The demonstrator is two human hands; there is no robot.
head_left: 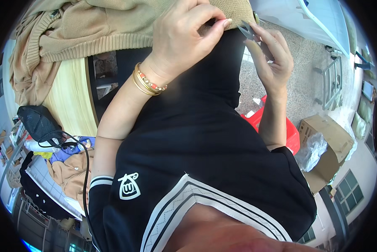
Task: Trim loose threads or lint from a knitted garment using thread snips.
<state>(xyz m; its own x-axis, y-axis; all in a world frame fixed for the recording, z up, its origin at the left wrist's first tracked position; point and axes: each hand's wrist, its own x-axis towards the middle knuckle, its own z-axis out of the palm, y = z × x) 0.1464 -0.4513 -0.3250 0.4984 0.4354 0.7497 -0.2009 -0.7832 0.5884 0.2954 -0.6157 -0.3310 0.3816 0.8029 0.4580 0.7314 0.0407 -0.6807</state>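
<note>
**Tan knit garment (108,29) at the hands, grey snips (248,32) in the right hand (276,56)**

From my remote station I record the following, largest to smallest.

The wearer's black short-sleeved top (197,138) fills the middle of the view, with a striped white V-neck and a white emblem. The tan knit garment runs along the upper edge, bunched over the light wood tabletop (73,94) at the left and reaching across to both hands. I see ribbing along its lower border and a dark button near its upper left.

At the right, an opened cardboard box (334,140) stands with a crumpled clear plastic bag (313,148) at its opening. A red plastic item (292,131) shows behind the right forearm; its full form is hidden. A grey metal frame (331,84) rests on the speckled floor (295,94).

Near the tabletop's lower left corner I note a black mesh-sided pouch (37,122) and a black cord (87,172).

The left hand (182,35) lies over the garment, thumb and forefinger drawn into a narrow pinch; I cannot tell whether knit or thread sits between them. Bracelets (145,83) circle that wrist. The right hand grips the snips, blades spread slightly, points toward the garment and just beside the left thumb.
</note>
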